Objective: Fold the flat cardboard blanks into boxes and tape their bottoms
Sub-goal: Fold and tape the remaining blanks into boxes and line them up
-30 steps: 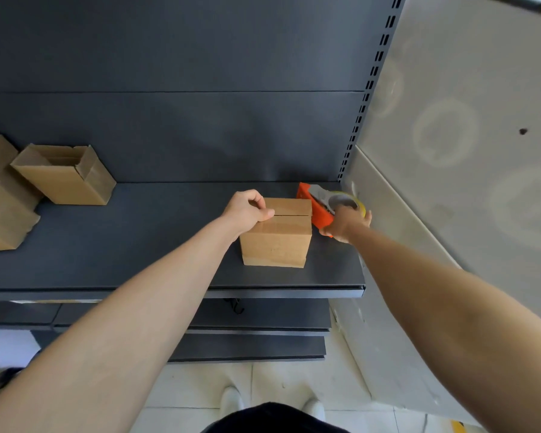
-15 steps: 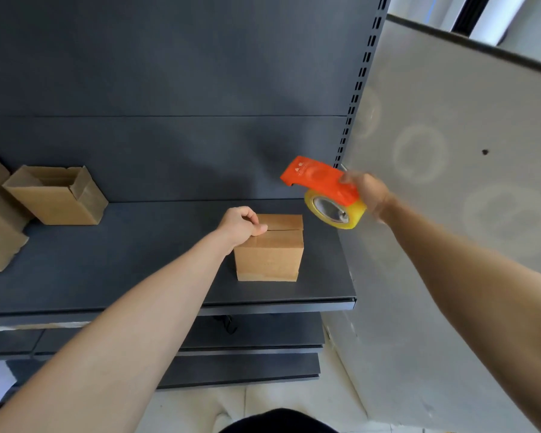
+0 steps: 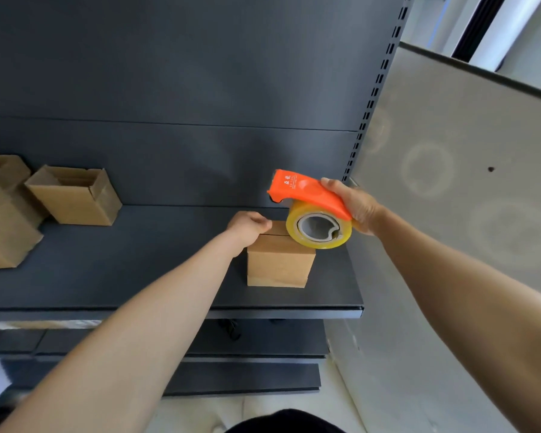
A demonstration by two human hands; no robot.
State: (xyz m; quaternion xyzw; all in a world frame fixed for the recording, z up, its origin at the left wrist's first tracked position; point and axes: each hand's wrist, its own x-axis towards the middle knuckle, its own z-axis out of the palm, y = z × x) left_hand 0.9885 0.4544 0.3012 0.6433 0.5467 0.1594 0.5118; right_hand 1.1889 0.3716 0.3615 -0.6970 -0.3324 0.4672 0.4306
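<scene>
The left hand (image 3: 247, 228) rests on the top left corner of the box (image 3: 278, 260). Its fingers are curled tight, knuckles up, the thumb tucked against the forefinger, and they close over the box's upper edge. How far the fingertips reach across the top is hidden behind the knuckles.

The right hand (image 3: 355, 207) grips the orange tape dispenser (image 3: 306, 190) from the right. The fingers wrap round the back of the orange body, and one fingertip shows on its upper edge. The dispenser is tilted, its nose pointing up and left. The yellowish tape roll (image 3: 319, 226) hangs under it, with its open core facing the camera. The dispenser is held in the air over the box's right rear corner, and the roll covers that corner in the view. Whether the roll touches the cardboard cannot be told.

The box stands upright on the dark shelf (image 3: 138, 267) near the shelf's right end, set back from the front edge. Its top flaps are folded shut, and the seam between them shows as a dark line just right of the left hand.

Well apart, at the left end of the shelf, an open box (image 3: 72, 195) lies tipped on its side. Another carton (image 3: 3, 226) sits beside it at the picture's edge. A pale panel (image 3: 450, 229) stands to the right of the shelf.
</scene>
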